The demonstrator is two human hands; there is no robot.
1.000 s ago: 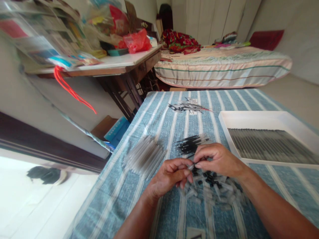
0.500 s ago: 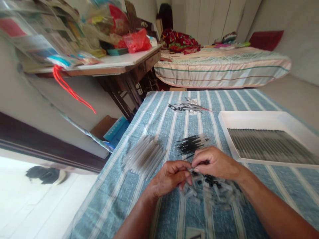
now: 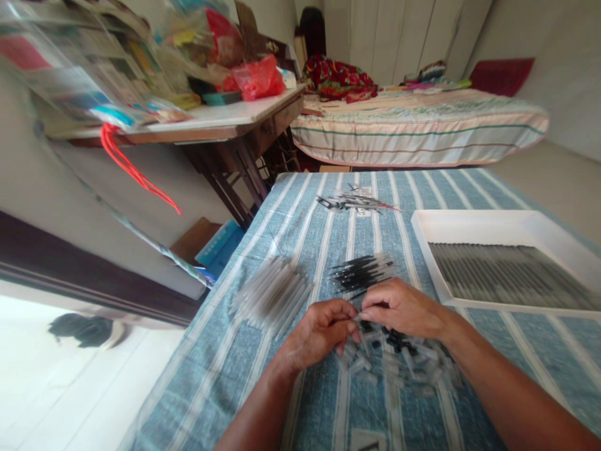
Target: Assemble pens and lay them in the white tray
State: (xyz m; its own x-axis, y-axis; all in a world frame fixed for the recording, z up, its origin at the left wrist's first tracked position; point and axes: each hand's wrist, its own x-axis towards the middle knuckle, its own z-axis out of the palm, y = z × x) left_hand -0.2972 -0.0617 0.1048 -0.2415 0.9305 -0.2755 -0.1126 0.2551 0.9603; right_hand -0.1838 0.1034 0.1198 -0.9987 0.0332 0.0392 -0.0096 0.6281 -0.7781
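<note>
My left hand and my right hand meet fingertip to fingertip over the striped cloth. Both pinch at the same spot, and what lies between the fingers is too small and blurred to name. Below them spreads a loose heap of clear, cap-like pieces, with small black pieces among it. Just beyond my right hand lies a bundle of thin black-and-clear sticks like pen refills. Left of my hands is a pile of translucent tubes like pen barrels.
A white tray at the right holds a row of dark-tipped, pen-like sticks. Farther back on the cloth lies a small scattered pile of thin parts. A cluttered desk stands at the left, a bed behind.
Both hands stay at nearly the same place, with only a slight shift of the fingers. The piles and the tray have not moved.
</note>
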